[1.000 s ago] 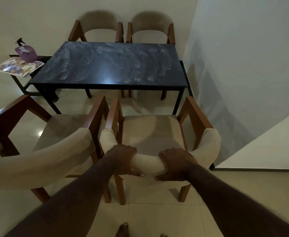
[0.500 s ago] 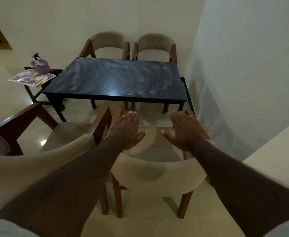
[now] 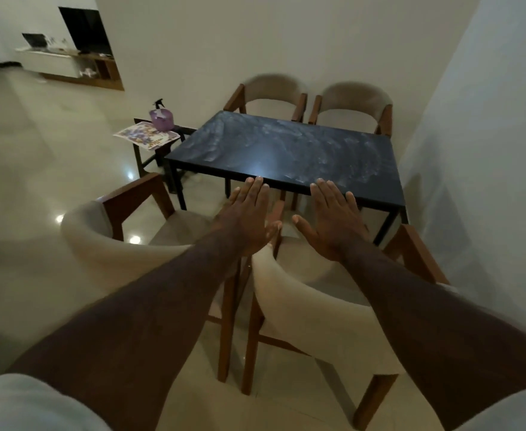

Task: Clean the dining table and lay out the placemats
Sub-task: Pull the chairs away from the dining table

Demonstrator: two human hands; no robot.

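The dark marbled dining table (image 3: 289, 147) stands ahead, its top smeared with pale streaks. Floral placemats (image 3: 146, 136) lie on a small black side table (image 3: 162, 150) left of it, with a purple spray bottle (image 3: 161, 117) on them. My left hand (image 3: 246, 217) and my right hand (image 3: 333, 222) are stretched out flat, palms down, fingers apart, holding nothing. They hover above the two near chairs, fingertips level with the table's front edge.
Two beige wooden-framed chairs stand close in front of me, one on the left (image 3: 122, 244) and one on the right (image 3: 311, 306). Two more chairs (image 3: 274, 94) sit behind the table against the wall. A white wall (image 3: 488, 150) runs along the right. Open tiled floor lies to the left.
Both hands let go of the right chair's backrest and lifted, flat and open, toward the table. The view swung up and left, showing more of the room.
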